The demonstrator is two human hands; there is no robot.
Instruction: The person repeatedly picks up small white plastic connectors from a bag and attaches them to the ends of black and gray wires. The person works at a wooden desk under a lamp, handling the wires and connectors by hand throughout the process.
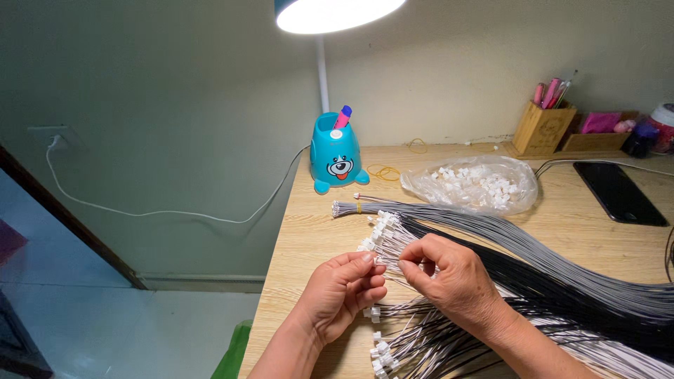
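From the head camera I see my left hand [345, 289] and right hand [449, 279] close together over the near edge of the wooden desk [309, 231], fingertips almost meeting. Both are pinched on thin white wires [390, 247] tipped with small white plastic plugs; the left thumb and forefinger are closed on a plug end, and the right fingers are curled shut around the strands just beside it. These wires fan out from a spread that lies under and just beyond my hands, with more plug-ended ones below my wrists. Beside them a long bundle of grey wires [491, 231] runs from the middle of the desk off to the right, bound near its left end with a yellow band, and black wires [562, 281] lie between the grey and the white. Further back sits a clear plastic bag [477, 184] of loose white plugs, a blue animal-shaped pen holder [335, 156] under the lamp [330, 14], a wooden pen box [542, 128] and a dark phone [619, 193], all well apart from my hands.
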